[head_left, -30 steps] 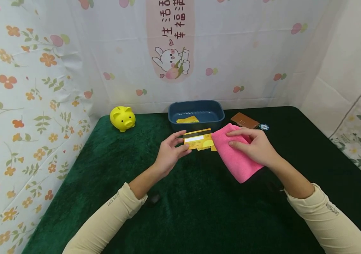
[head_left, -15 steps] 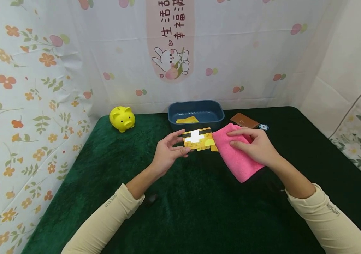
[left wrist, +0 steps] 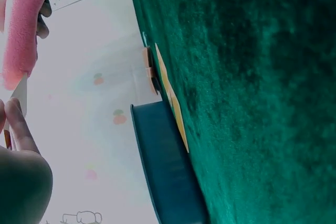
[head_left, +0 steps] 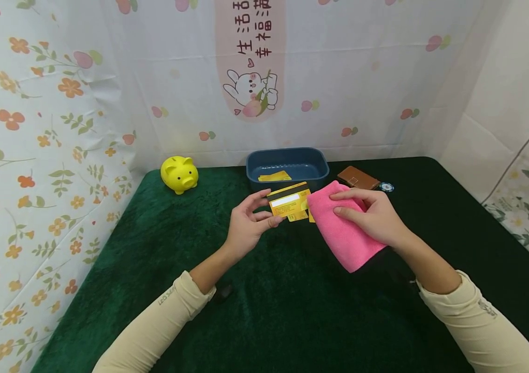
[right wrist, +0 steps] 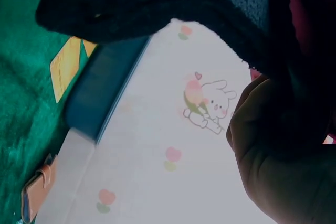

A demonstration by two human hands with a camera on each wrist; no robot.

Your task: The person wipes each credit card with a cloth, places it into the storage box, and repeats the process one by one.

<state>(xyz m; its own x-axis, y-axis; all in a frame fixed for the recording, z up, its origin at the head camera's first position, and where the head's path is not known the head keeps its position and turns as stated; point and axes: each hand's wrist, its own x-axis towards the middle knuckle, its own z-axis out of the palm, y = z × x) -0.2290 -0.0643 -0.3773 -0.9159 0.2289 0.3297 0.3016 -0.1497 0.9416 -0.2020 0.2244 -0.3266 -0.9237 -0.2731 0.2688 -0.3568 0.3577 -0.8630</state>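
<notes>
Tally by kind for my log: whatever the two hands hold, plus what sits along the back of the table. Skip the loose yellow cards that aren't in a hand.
Held card (left hand): 1
Pink cloth (right hand): 1
Piggy bank: 1
Blue basin: 1
Brown wallet: 1
Chip: 1
Total: 6

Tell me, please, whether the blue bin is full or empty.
Neither: yellow cards lie inside the blue bin in the head view, with bare floor beside them.
</notes>
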